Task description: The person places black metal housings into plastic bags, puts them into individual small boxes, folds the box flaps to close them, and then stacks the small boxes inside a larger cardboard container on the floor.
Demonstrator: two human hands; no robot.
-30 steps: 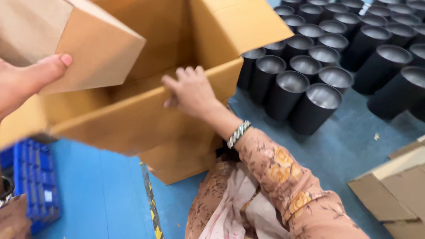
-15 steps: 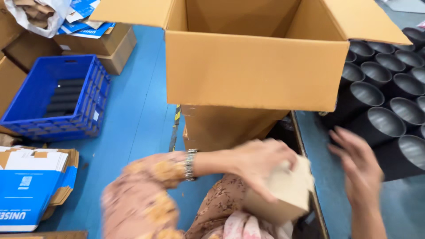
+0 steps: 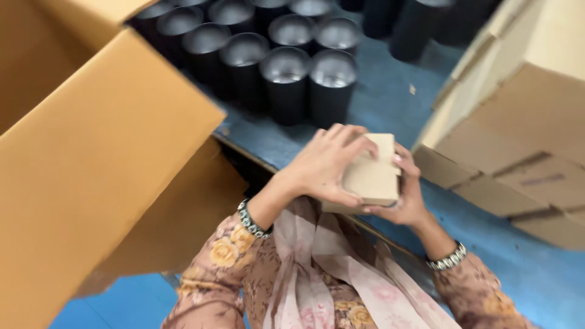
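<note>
Holding one small tan cardboard box point(image 3: 370, 175) up in front of the chest, both hands are on it at once. The left hand point(image 3: 326, 163) lies over the top and near side, its fingers point(image 3: 341, 137) slightly spread and curled over the far edge, thumb along the lower edge. The right hand point(image 3: 407, 198) cups it from underneath and the right side; only a couple of fingertips point(image 3: 399, 159) show past the edge, pressed against the cardboard. So the little box is clamped between two palms, off the floor, just above the floral sleeves and pale scarf point(image 3: 341, 268).

One beaded bracelet on each wrist, so two: left one point(image 3: 251, 219), right one point(image 3: 448, 259).

Behind the hands stands a cluster of black cylindrical open-topped containers point(image 3: 286, 82) on the blue floor point(image 3: 384, 103). I count roughly nine clearly, with more cut off at the top edge, so no exact total.

One big open brown corrugated carton point(image 3: 103, 176) fills the left side, flap sticking out toward the cylinders. On the right is a stack of flattened or closed tan cardboard boxes point(image 3: 518, 140), at least four, too blurry to count properly.
</note>
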